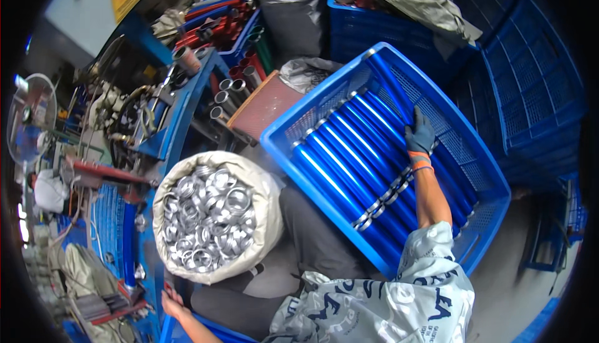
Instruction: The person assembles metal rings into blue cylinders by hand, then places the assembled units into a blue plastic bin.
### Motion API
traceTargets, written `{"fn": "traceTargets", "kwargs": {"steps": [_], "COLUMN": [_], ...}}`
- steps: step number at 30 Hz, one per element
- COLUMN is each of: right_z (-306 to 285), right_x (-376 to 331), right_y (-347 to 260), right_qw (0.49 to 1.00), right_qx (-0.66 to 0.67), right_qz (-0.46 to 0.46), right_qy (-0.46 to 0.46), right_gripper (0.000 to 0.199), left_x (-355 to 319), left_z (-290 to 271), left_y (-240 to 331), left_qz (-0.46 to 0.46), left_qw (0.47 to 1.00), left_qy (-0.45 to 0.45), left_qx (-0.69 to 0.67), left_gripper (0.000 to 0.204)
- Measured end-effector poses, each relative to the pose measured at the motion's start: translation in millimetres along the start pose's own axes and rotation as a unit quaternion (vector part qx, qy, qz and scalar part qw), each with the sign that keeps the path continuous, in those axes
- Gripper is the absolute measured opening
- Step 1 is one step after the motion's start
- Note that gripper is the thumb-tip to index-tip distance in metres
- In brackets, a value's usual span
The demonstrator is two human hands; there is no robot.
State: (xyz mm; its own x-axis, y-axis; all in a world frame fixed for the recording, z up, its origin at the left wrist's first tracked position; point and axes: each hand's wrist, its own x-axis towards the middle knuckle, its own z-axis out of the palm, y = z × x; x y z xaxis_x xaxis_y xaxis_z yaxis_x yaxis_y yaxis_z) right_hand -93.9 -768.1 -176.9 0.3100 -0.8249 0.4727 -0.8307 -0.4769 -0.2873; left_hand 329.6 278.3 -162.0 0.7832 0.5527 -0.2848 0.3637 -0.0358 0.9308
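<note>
1. One blue tube slants from the crate's top corner, at the upper middle of the frame, down toward the right of centre, lying above the others.
2. The gloved right hand is closed around its lower end, right of centre; an orange band rings the glove's cuff.
3. Beneath it, blue tubes lie side by side in two rows, their silvery ends meeting near the middle of the crate.
4. The blue crate is tilted across the centre and right of the frame.
5. To its left, at lower left of centre, a pale sack is full of silvery rings.
6. The bare left hand is below the sack, at lower left, fingers bent; whether it pinches anything, one cannot tell.
7. Upper left of centre, metal pipes stand beside a reddish board.
8. Farther up, red tubes fill a blue bin.
</note>
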Motion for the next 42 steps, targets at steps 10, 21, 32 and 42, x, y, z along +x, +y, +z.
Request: {"fn": "traceTargets", "kwargs": {"steps": [10, 21, 32, 42], "right_z": [99, 146, 163, 141], "right_x": [11, 22, 11, 10], "right_y": [107, 84, 58, 70], "right_qw": [0.996, 0.993, 0.988, 0.987], "right_qx": [-0.06, -0.036, -0.052, -0.042], "right_qz": [-0.043, 0.067, 0.095, 0.025], "right_qy": [-0.051, -0.089, -0.111, -0.153], "right_gripper": [0.083, 0.073, 0.095, 0.093], "left_x": [-180, -280, -367, -400], "left_z": [-13, 36, 55, 58], "left_y": [-41, -9, -8, -5], "left_qz": [0.099, 0.327, 0.398, 0.427], "left_qw": [0.977, 0.812, 0.765, 0.741], "left_qy": [0.073, -0.064, -0.034, -0.036], "left_qx": [0.174, 0.478, 0.505, 0.518], "left_gripper": [0.027, 0.044, 0.05, 0.06]}}
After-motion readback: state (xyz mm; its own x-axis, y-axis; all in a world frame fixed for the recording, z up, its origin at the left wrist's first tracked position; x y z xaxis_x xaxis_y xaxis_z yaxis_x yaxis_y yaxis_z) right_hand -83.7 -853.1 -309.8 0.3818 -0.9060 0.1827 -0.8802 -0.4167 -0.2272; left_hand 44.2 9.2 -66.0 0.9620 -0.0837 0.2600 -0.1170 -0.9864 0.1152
